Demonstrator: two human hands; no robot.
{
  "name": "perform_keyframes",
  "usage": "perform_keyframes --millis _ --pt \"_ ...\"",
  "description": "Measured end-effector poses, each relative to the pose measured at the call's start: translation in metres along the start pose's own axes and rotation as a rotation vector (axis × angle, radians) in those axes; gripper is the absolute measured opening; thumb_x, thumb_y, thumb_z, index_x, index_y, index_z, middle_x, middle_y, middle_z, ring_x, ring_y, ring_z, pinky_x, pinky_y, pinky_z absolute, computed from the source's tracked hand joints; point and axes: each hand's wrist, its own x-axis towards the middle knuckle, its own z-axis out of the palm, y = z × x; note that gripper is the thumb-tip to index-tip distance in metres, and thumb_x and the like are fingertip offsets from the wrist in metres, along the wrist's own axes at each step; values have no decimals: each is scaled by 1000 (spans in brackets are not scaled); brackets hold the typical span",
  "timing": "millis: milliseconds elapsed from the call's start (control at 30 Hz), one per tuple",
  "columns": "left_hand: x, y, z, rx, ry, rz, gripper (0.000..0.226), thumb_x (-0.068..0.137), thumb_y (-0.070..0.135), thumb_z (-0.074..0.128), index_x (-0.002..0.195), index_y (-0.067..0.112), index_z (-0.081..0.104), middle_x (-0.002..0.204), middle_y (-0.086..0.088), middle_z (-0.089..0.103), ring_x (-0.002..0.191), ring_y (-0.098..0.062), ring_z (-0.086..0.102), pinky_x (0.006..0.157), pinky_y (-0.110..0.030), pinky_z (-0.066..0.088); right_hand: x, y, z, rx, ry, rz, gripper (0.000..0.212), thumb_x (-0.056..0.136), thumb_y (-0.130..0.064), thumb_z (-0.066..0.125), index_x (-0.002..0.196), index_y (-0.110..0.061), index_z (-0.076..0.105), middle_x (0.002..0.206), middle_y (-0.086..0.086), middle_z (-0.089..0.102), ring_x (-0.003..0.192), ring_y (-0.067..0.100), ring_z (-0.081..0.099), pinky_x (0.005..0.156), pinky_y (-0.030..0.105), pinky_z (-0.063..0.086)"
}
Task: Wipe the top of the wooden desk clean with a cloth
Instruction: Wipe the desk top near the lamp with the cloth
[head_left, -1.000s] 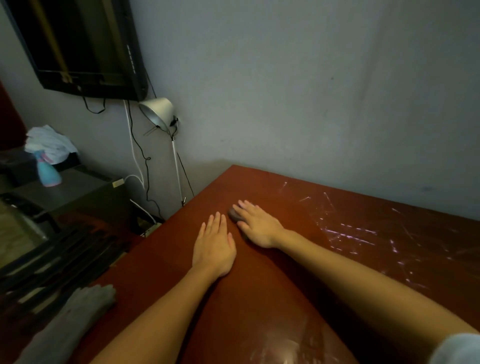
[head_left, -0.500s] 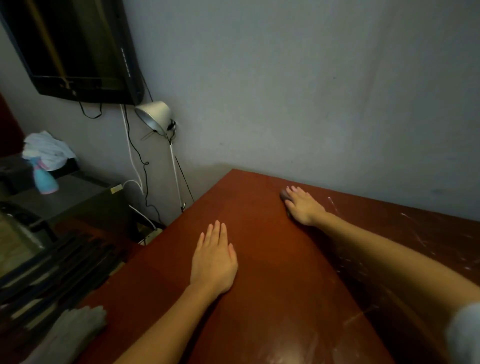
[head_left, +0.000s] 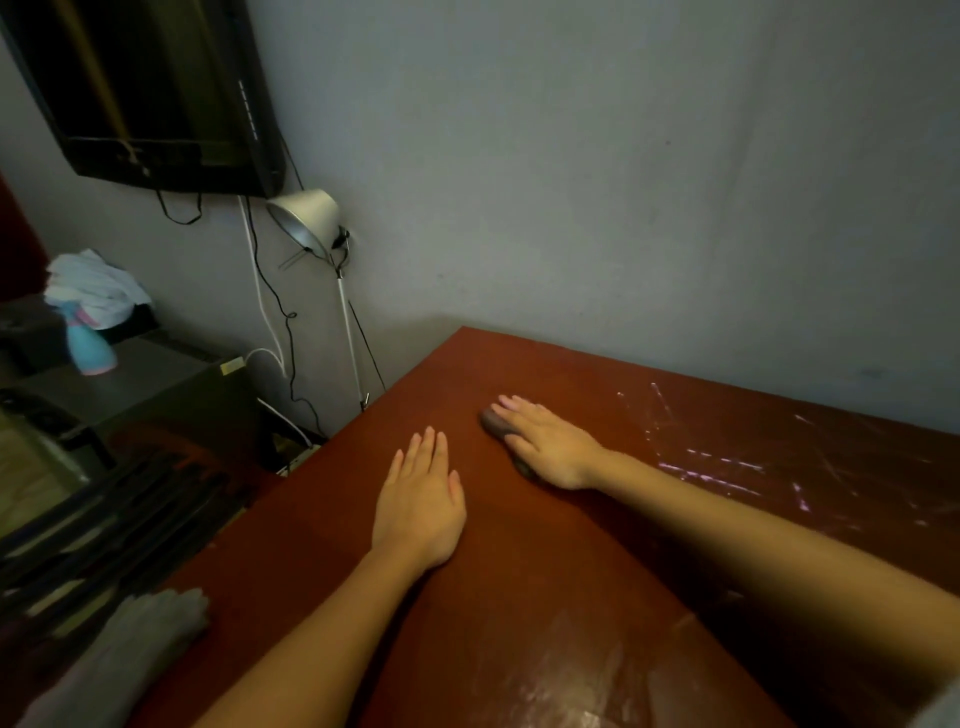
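Note:
The reddish-brown wooden desk (head_left: 545, 597) fills the lower right of the head view, its back edge against the wall. My right hand (head_left: 550, 441) lies flat with straight fingers on a small dark cloth (head_left: 493, 422), pressing it onto the desk near the back left corner. Most of the cloth is hidden under the palm. My left hand (head_left: 421, 499) rests flat on the bare wood, fingers straight and together, a little to the left and nearer to me. Pale wet streaks (head_left: 727, 467) shine on the desk to the right of my right arm.
A grey glove-like cloth (head_left: 130, 660) lies at the desk's front left edge. A white lamp (head_left: 306, 221) on a thin pole stands beside the desk's left edge, with cables down the wall. A blue spray bottle (head_left: 91, 345) and a white rag (head_left: 96, 288) sit on a low cabinet at left.
My right hand slid the cloth out to the back edge of the desk, then back toward my left hand. The left hand stayed in place.

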Motion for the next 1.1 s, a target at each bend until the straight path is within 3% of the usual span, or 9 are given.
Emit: perform_keyframes --millis 200,333,467,567,667,867,967,1100 --pt "-1 0 2 28 7 6 55 104 34 14 153 14 -1 161 -3 -4 148 -14 -5 119 -30 -2 -30 99 -16 -6 86 289 52 104 -33 22 152 -16 15 160 6 10 147 19 9 119 34 6" --pt "1 -1 3 19 33 9 55 104 35 14 153 16 -2 161 -2 -5 148 -13 -5 119 -29 -3 25 127 -19 7 141 473 53 102 -34 24 148 -7 25 156 15 21 145 28 19 118 40 16" --pt "0 -1 3 5 33 2 55 104 34 14 153 17 -3 161 0 -5 147 -12 -6 121 -29 -2 91 121 -13 5 153 544 52 99 -35 26 143 -9 35 149 17 34 138 32 29 115 41 23" --pt "0 -2 3 -2 24 1 55 104 35 15 153 17 -2 161 0 -5 147 -12 -6 121 -30 -2 116 91 -11 8 154 498 51 98 -33 27 144 -12 33 151 13 31 140 29 26 117 39 19" --pt "0 -1 2 -4 13 -5 55 104 35 15 153 17 -1 161 0 -4 148 -12 -5 121 -30 -1 116 64 -11 -4 89 388 52 101 -31 26 150 -13 22 159 8 16 146 24 14 120 35 10" --pt "-1 1 -2 -1 -3 -4 55 104 34 15 154 16 1 161 -1 -2 148 -13 -3 121 -30 -1 50 40 -5 34 10 81 49 103 -27 27 151 -20 21 159 4 14 147 21 11 120 33 6" --pt "-3 1 -2 0 -7 5 55 104 33 15 153 15 -1 161 -2 -3 148 -13 -4 120 -29 -3 14 67 -11 28 63 130 48 103 -27 29 150 -23 24 159 2 18 146 20 15 119 34 7" --pt "-1 0 0 12 11 3 55 104 34 14 153 15 -2 161 -2 -4 148 -14 -4 120 -29 -3 -1 125 -25 -59 120 356 48 101 -26 29 149 -23 28 157 5 24 144 20 22 117 40 10"
